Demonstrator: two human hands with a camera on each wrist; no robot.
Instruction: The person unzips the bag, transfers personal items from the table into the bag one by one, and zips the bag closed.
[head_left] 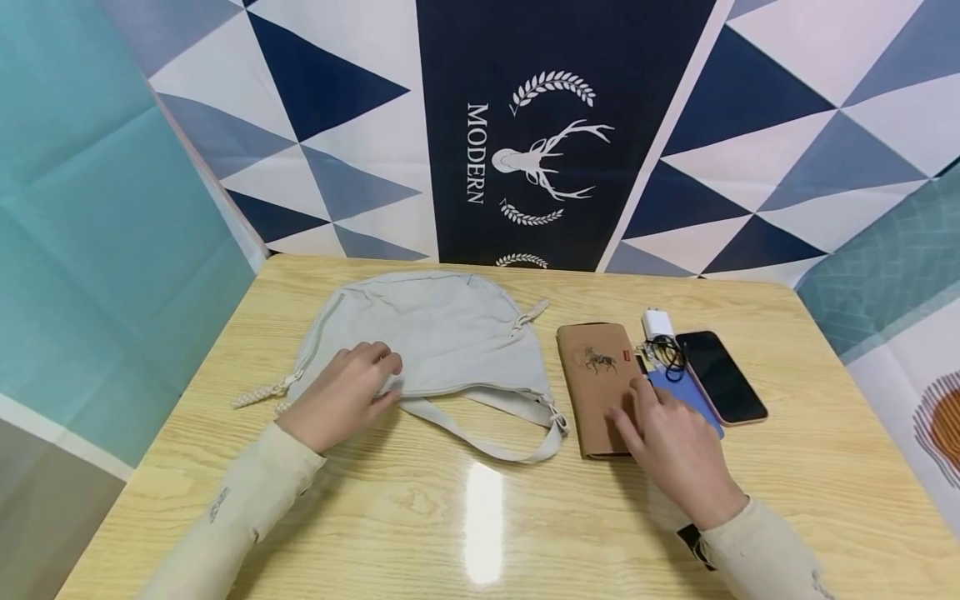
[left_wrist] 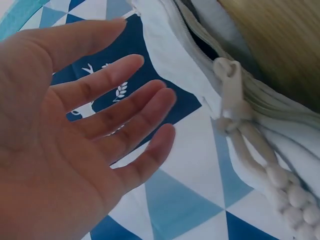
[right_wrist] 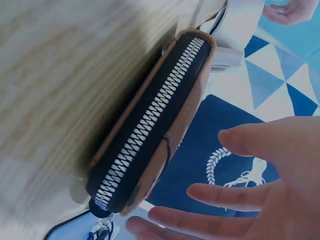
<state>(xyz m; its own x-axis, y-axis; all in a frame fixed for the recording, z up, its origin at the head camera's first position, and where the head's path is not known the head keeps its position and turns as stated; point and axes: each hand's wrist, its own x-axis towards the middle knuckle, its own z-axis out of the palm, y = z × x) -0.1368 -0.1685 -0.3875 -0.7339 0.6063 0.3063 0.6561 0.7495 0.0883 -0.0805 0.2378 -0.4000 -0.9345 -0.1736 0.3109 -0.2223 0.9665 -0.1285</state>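
A light grey fabric bag (head_left: pixel 442 325) lies on the left side of the table, its strap (head_left: pixel 517 454) looped toward the front. Over the bag's near-left part is my left hand (head_left: pixel 348 392), fingers loosely bent and holding nothing. The left wrist view shows the bag's partly parted zipper and its pull (left_wrist: pixel 231 92) with a braided cord beside that hand. To the right lies a brown zip wallet (head_left: pixel 596 367) printed with a dark horse. My right hand (head_left: pixel 675 442) hovers at its near right edge, fingers spread and relaxed. Metal zipper teeth (right_wrist: pixel 147 120) run along the wallet's side.
Right of the wallet are a white charger plug (head_left: pixel 657 322), a coiled black cable (head_left: pixel 672 367), a flat blue item (head_left: pixel 693 400) and a phone (head_left: pixel 722 377) lying face up. A patterned cloth (head_left: pixel 360 125) hangs behind the wooden table (head_left: pixel 420 517).
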